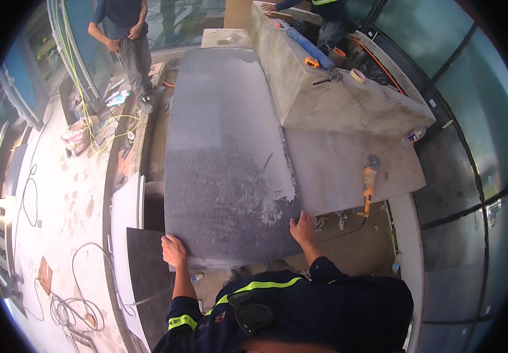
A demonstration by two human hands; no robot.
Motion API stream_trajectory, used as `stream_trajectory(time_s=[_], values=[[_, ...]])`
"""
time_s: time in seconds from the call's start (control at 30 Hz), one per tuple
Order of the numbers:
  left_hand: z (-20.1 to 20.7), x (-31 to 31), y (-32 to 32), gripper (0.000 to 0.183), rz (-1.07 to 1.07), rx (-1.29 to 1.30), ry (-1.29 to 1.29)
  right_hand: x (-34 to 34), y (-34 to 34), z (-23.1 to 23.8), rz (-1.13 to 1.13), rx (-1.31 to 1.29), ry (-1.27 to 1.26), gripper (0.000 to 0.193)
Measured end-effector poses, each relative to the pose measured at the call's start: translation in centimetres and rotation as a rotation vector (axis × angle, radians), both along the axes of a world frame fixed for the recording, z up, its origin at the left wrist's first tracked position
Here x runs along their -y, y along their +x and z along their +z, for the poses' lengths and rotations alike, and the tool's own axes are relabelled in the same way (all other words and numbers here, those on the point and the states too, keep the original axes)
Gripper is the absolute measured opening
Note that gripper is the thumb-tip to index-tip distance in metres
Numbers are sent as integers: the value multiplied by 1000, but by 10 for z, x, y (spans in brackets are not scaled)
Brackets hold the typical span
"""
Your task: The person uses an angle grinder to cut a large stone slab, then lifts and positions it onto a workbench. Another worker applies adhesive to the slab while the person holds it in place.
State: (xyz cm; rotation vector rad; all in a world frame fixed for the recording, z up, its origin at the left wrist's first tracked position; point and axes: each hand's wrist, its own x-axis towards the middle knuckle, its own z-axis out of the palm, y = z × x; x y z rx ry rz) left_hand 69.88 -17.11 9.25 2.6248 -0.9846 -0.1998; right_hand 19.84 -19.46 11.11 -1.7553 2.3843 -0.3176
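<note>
A long dark grey stone slab (224, 159) stretches away from me, dusty, with pale smears near its right edge. At its near left corner my left hand (174, 251) is closed on the edge. My right hand (303, 229) grips the right edge close to the near corner, its fingertips partly hidden. To the right of the slab, a lighter grey stone panel (348, 170) carries an orange angle grinder (370, 183) with its cord trailing off the near edge.
A concrete block wall (324, 103) rises at the far right, holding a blue tube (310, 48) and a tape roll (357, 75). One person (127, 41) stands at the far left; another (330, 23) works behind the wall. Cables (77, 312) lie coiled on the left floor. Glass panels (451, 153) line the right.
</note>
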Motion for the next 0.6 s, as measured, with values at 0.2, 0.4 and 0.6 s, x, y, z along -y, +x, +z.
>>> stream_trajectory(time_s=[0.2,0.4,0.6], values=[[4,3,-1,43,20,-1,-10,32,-14,6,-2,73,245,85],[11,3,-6,44,47,-38,-3,188,13,153,-384,1225,-545,99],[7,3,-4,45,52,-20,26,274,195,371,421,1366,-1031,86]])
